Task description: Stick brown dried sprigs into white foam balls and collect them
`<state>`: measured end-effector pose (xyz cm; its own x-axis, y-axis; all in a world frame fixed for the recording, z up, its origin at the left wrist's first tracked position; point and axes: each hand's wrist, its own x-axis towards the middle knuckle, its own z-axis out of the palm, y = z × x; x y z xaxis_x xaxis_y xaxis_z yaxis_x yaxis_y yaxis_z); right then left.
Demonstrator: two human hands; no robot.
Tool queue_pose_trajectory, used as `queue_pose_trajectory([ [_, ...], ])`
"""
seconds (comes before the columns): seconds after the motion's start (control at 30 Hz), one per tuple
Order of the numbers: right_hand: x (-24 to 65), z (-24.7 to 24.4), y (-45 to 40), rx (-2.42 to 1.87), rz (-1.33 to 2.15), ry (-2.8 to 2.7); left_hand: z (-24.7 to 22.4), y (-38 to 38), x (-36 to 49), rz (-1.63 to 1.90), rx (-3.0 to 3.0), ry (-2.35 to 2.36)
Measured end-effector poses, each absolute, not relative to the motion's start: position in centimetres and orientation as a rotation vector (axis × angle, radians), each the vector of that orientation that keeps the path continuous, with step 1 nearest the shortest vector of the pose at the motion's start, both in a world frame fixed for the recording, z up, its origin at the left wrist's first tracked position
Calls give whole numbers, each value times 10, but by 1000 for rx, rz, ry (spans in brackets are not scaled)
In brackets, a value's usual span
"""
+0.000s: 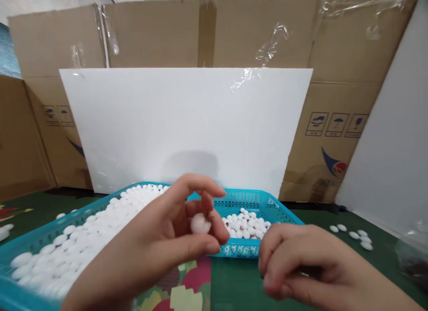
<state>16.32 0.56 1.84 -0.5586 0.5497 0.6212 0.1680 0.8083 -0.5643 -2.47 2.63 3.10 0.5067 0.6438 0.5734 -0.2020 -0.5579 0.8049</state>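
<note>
My left hand (180, 217) is in the middle of the head view, its fingers curled round a small white ball (199, 223) that rests against the palm side of the fingers. The ball seems to have a small notch on its right side. To the right, my right hand (297, 262) is closed, with thumb and fingertips together. What it may hold is hidden, though a tiny dark spot shows by the fingertips. Behind the hands, a blue basket (281, 208) holds white balls (247, 224), some with reddish-brown marks. Another blue basket (100, 204) at left is heaped with plain white balls (76, 244).
Several loose white balls (363, 235) lie on the green tabletop (234, 284) at right. A clear plastic bag (414, 248) with dark contents sits at the right edge. A white board (187, 115) and cardboard boxes (347, 97) stand behind the baskets.
</note>
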Motion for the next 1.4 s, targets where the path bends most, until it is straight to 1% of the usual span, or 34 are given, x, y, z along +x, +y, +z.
queue_pose_trajectory([
  [0.1,160,11,10,-440,787,-1917,36,32,-15,1043,1729,222],
  [0.23,155,3,13,-372,1097,-1665,31,43,-6,1064,1650,206],
  [0.33,152,0,14,-279,1224,-1517,27,46,-1,1019,1580,194],
  [0.4,152,-2,14,-250,1215,-1493,26,46,1,950,1553,182],
  [0.53,154,-3,10,-295,1092,-1525,27,46,2,849,1537,190],
  [0.63,156,-2,7,-307,1083,-1554,29,46,1,797,1554,204],
  [0.9,156,-2,9,-240,1029,-1549,29,44,5,806,1673,300],
  [1.07,153,-1,12,-285,1088,-1464,28,41,8,832,1631,247],
  [1.4,150,1,9,-214,1148,-1405,26,44,8,813,1622,248],
])
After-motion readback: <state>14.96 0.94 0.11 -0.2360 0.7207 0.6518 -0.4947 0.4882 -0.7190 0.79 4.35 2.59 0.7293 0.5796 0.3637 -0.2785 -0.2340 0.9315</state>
